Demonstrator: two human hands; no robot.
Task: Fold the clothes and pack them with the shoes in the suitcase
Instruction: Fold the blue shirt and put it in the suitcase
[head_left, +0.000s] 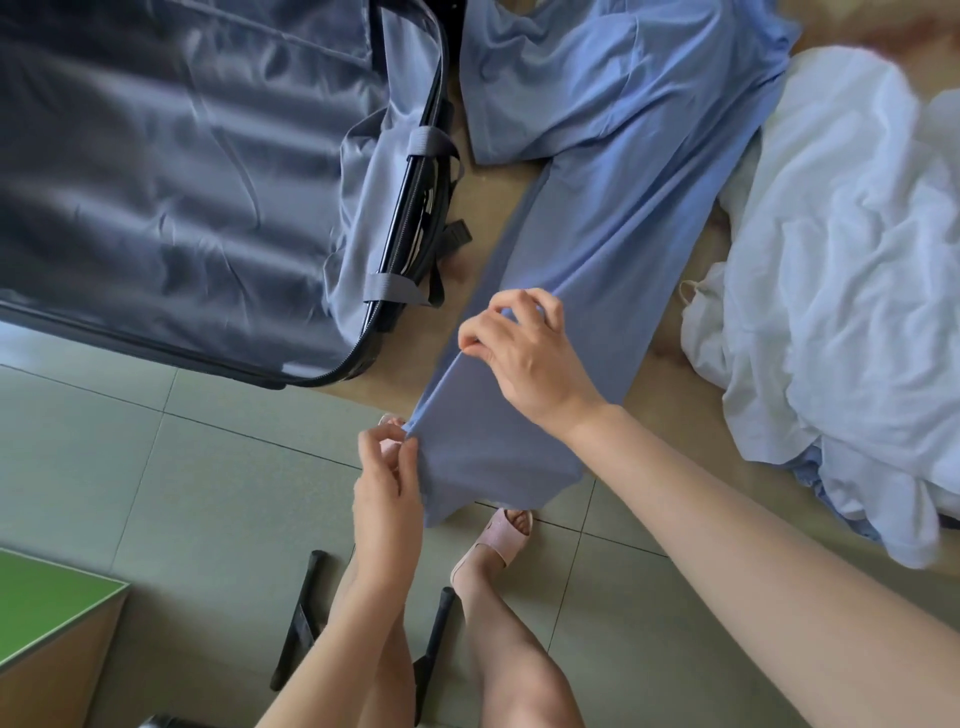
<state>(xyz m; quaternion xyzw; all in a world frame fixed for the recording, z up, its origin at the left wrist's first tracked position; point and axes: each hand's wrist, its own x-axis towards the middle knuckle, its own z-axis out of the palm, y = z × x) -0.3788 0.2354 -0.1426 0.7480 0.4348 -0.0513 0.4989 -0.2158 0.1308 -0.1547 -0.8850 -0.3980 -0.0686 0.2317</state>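
Light blue trousers (597, 249) lie stretched along the wooden table, their leg end hanging over the near edge. My left hand (387, 493) pinches the left corner of the hem. My right hand (524, 353) pinches the left edge of the leg a little farther up. An open suitcase (171, 171) with dark blue lining lies to the left on the table. A folded blue top (545, 78) sits at the far end, partly over the trousers. No packing shoes are in view.
A heap of white and pale blue clothes (852, 270) fills the table's right side. Below the table edge are my legs and a pink slipper (498, 540) on the tiled floor. A green-topped cabinet (47, 597) stands at lower left. Black stand legs (301, 618) are near my feet.
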